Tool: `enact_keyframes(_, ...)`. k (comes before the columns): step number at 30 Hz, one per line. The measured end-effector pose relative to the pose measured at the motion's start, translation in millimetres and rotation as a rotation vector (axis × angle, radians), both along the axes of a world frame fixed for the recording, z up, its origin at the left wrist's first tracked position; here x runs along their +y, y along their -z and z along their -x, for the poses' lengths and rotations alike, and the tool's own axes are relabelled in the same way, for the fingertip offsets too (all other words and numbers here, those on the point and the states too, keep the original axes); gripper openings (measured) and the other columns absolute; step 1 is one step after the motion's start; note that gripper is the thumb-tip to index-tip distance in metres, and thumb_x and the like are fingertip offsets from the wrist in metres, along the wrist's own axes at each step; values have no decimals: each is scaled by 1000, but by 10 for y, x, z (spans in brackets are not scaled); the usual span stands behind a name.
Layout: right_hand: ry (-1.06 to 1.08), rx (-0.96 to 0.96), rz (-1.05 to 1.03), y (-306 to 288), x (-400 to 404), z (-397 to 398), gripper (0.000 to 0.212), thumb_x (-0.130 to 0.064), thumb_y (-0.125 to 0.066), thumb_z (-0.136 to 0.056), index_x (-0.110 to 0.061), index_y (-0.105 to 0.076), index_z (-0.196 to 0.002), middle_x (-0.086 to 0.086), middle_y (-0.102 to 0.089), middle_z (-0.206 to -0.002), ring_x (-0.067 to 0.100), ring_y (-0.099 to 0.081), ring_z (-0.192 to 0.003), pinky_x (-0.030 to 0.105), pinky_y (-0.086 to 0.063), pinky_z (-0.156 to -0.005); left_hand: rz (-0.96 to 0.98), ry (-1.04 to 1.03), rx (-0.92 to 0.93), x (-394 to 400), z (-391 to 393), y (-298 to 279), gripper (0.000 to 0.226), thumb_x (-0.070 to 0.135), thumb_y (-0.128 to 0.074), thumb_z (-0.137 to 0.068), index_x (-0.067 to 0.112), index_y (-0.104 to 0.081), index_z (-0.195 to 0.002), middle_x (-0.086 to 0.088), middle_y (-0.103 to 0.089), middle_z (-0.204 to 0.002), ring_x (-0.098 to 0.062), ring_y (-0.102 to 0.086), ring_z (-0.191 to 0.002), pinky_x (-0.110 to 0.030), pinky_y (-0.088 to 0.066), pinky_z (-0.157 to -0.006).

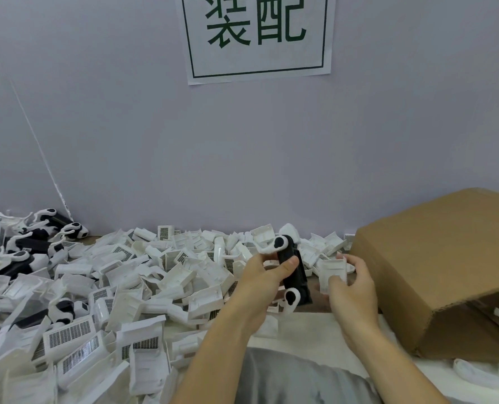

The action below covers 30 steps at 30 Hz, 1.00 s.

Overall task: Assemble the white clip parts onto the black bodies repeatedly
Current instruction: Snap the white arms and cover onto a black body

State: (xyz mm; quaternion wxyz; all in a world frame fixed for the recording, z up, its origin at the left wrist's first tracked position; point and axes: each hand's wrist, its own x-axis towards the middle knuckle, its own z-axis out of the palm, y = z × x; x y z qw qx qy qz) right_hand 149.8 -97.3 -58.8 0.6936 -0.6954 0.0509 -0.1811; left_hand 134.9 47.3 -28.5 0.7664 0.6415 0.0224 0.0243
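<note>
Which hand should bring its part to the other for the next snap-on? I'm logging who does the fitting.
Probably the right hand: it pinches a loose white clip part just beside the black body, which the left hand grips upright and steady, as an anchor.

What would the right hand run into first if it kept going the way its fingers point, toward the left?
Probably the black body held upright by the left hand. The right hand, gripping a white clip part, sits just beside it with a narrow gap, though depth is unclear from one view.

Two hands (267,275), one cardboard box (443,266), one wall sign (257,36), countless white clips (120,287).
</note>
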Motion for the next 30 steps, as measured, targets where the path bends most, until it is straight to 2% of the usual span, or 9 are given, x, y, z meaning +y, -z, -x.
enact_keyframes(2,-63,-41,44,-22,21,23,47,3,-48,-88,-34,-59,-115,2,-71,-98,24,-69,-85,35,-52,-68,-69,-3,-22,-43,-4,34,27,23,-76,-91,19,-63,-115,-7,-75,-110,-24,-74,-98,-41,-61,-81)
enact_keyframes(5,-189,-82,33,-51,53,41,39,-12,-52,-100,-36,-58,-129,-10,-67,-120,9,-64,-110,35,-52,-94,-138,-9,-61,-73,-11,67,29,23,-78,-89,23,-62,-114,-4,-74,-110,-23,-73,-101,-45,-60,-90)
enact_keyframes(8,-308,-166,-26,-81,95,77,34,-20,-44,-107,-39,-59,-130,-29,-58,-130,-17,-51,-120,15,-45,-101,-130,-35,-74,-71,-24,89,31,24,-77,-90,25,-61,-116,-3,-74,-110,-20,-73,-101,-40,-61,-86)
enact_keyframes(12,-272,-222,64,-75,135,71,27,-24,-57,-102,-41,-61,-123,-26,-70,-109,-6,-65,-105,18,-53,-88,-83,-61,-64,-64,-19,93,29,23,-76,-91,22,-62,-117,-4,-76,-108,-18,-75,-95,-28,-60,-71)
enact_keyframes(17,-207,-267,182,-45,125,71,31,-23,-66,-96,-30,-64,-126,-28,-64,-110,-7,-64,-101,17,-53,-88,86,-71,-17,-81,-16,52,17,30,-60,-102,24,-67,-116,0,-78,-106,-20,-74,-99,-40,-60,-85)
enact_keyframes(21,-216,-294,200,-28,129,74,30,-21,-74,-90,-34,-66,-116,-23,-70,-105,-5,-66,-98,16,-54,-84,130,-92,-16,-71,-18,20,19,28,-54,-105,22,-67,-117,-1,-78,-104,-21,-74,-101,-50,-57,-97)
enact_keyframes(26,-170,-331,198,-23,131,67,32,-22,-74,-90,-25,-68,-121,-11,-70,-113,5,-67,-104,28,-56,-90,173,1,15,-93,6,3,31,29,-44,-109,18,-72,-115,-10,-77,-110,-26,-74,-103,-30,-62,-72)
enact_keyframes(28,-150,-327,177,-25,131,56,34,-23,-73,-91,-20,-68,-124,-7,-70,-115,8,-68,-102,32,-58,-89,175,27,16,-130,4,11,37,27,-38,-111,13,-72,-116,-13,-76,-111,-30,-73,-106,-45,-59,-93)
enact_keyframes(30,-144,-318,183,-24,128,47,36,-24,-73,-91,-19,-67,-125,-7,-69,-115,11,-68,-101,34,-58,-88,163,35,0,-162,-2,28,39,23,-35,-111,10,-71,-117,-15,-76,-111,-32,-72,-107,-54,-52,-104)
